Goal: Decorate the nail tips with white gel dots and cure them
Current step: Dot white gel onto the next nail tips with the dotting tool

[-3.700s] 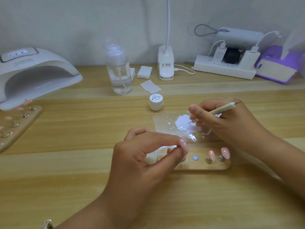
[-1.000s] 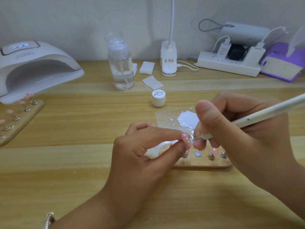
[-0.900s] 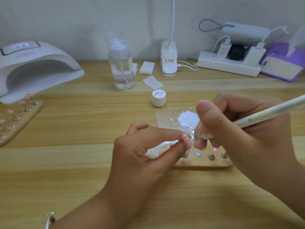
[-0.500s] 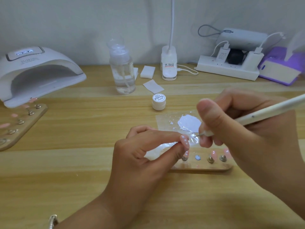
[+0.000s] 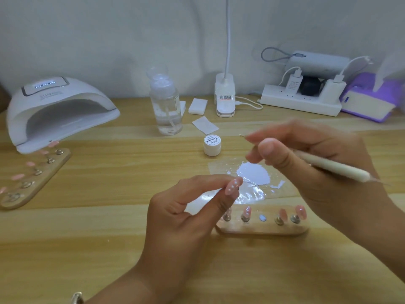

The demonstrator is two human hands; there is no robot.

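Observation:
My left hand [image 5: 184,218] pinches a pink nail tip [image 5: 232,188] with white dots between thumb and forefinger, above the table. My right hand [image 5: 315,163] grips a white dotting tool [image 5: 335,168], its thin tip raised near the gel jar. A clear sheet [image 5: 252,185] carries a blob of white gel [image 5: 253,176]. In front of it a wooden holder [image 5: 263,228] bears several pink tips on metal stands. The small white gel jar [image 5: 212,145] stands closed behind the sheet. The white curing lamp [image 5: 59,110] sits at the far left, its display lit.
A second wooden holder [image 5: 32,183] with pink tips lies before the lamp. A clear pump bottle [image 5: 166,106], white wipes [image 5: 205,125], a desk-light base [image 5: 225,97], a power strip [image 5: 302,103] with chargers and a purple box [image 5: 370,104] line the back.
My right hand has lifted the dotting tool away from the nail tip, up and back toward the jar. The left hand still holds the dotted tip.

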